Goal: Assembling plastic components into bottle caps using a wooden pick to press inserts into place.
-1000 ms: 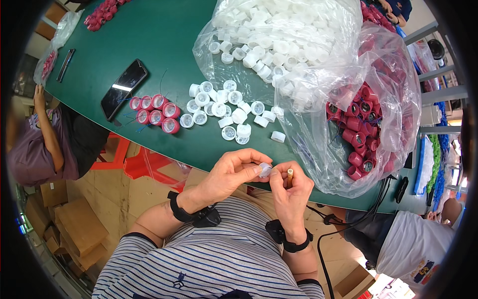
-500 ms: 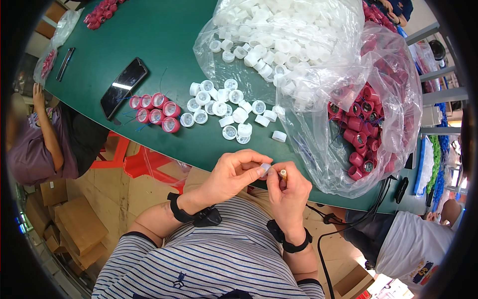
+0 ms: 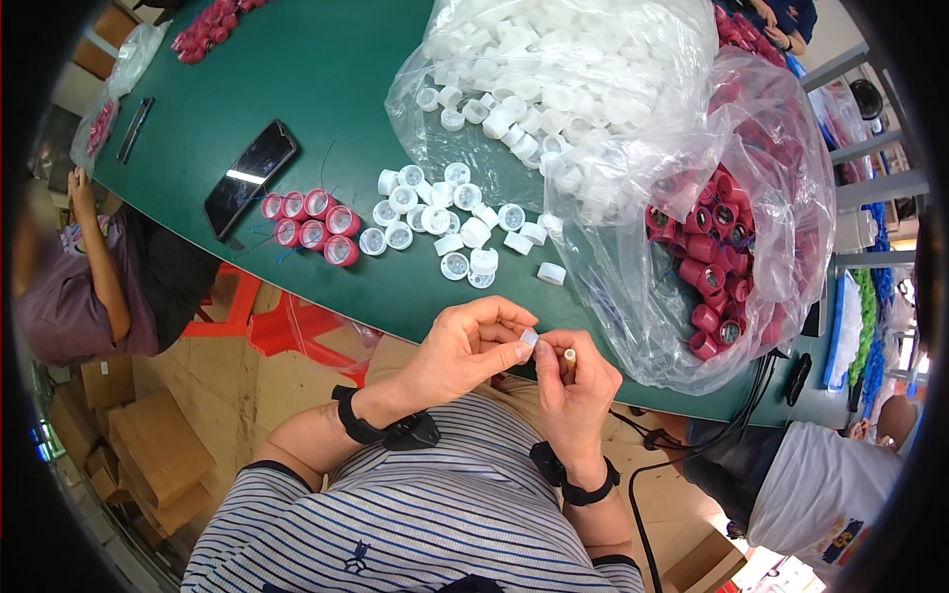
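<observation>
Just over the table's near edge, my left hand (image 3: 465,344) pinches a small white plastic cap (image 3: 529,338) between thumb and fingers. My right hand (image 3: 578,381) is closed around a thin stick-like tool with a pale tan end (image 3: 570,362), most of it hidden in the palm. The right fingertips meet the cap's right side. Beyond my hands, several loose white caps (image 3: 475,232) lie scattered on the green table. To their left stands a cluster of pink-red cups (image 3: 312,234) with silvery insides and thin blue wires.
A clear bag of white caps (image 3: 563,94) lies at the back, overlapping a clear bag of red cups (image 3: 707,272) on the right. A black phone (image 3: 250,178) rests on the green table (image 3: 336,99). People sit at left and right; a black cable (image 3: 638,499) hangs by my right arm.
The cap has turned slightly between my fingers, and more of the tool's tan end shows above my right hand. Both hands stay in nearly the same place.
</observation>
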A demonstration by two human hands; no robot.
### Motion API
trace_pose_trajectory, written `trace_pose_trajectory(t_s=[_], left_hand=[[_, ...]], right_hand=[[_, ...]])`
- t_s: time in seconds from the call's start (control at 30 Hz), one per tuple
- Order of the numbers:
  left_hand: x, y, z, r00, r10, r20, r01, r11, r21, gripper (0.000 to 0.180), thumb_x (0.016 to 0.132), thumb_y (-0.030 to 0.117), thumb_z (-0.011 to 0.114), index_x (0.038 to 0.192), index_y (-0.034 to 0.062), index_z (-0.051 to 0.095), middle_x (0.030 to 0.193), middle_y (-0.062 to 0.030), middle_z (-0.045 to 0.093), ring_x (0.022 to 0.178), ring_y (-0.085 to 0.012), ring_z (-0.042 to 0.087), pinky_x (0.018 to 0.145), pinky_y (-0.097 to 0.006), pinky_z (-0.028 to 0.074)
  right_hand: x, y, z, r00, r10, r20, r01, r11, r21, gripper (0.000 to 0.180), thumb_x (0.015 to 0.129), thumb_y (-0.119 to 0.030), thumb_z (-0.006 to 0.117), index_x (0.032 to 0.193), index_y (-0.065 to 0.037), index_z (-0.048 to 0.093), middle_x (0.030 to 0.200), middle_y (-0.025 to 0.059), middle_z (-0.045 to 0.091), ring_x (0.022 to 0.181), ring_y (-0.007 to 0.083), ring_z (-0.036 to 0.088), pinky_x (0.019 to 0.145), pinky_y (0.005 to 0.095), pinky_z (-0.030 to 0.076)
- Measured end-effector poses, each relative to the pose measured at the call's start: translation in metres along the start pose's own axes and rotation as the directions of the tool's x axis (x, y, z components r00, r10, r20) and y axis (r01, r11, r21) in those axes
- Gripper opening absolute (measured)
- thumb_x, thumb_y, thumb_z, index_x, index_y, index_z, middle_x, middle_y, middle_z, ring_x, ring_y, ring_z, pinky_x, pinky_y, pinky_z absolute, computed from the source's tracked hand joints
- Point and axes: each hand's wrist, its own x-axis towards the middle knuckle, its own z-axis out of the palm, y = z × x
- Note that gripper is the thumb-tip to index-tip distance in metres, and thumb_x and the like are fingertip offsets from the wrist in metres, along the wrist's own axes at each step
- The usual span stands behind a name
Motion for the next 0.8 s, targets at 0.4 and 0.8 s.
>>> trace_pose_trajectory(t_s=[0.4, 0.8], left_hand=[[-0.001, -0.001, 0.002, 0.998, -0.035, 0.045, 0.035, 0.999, -0.012, 0.024, 0.089, -0.003, 0.066, 0.113, -0.0031, 0.059, 0.103, -0.0061, 0.063, 0.094, -0.0102, 0.061, 0.081, -0.025, 0.053], [0.000, 0.001, 0.004, 0.999, -0.015, 0.039, 0.012, 0.995, 0.095, 0.022, 0.090, -0.002, 0.065, 0.111, -0.0030, 0.061, 0.098, -0.0040, 0.064, 0.090, -0.0076, 0.060, 0.079, -0.023, 0.051]], right_hand=[[-0.005, 0.009, -0.003, 0.982, -0.181, -0.049, 0.175, 0.978, -0.113, 0.023, 0.077, 0.004, 0.073, 0.097, -0.002, 0.065, 0.096, 0.0097, 0.064, 0.071, 0.0224, 0.066, 0.055, 0.0301, 0.055], [-0.012, 0.014, -0.007, 0.995, -0.087, -0.048, 0.084, 0.994, -0.072, 0.021, 0.077, 0.002, 0.075, 0.098, -0.003, 0.070, 0.107, 0.0095, 0.063, 0.076, 0.0198, 0.069, 0.061, 0.0298, 0.057]])
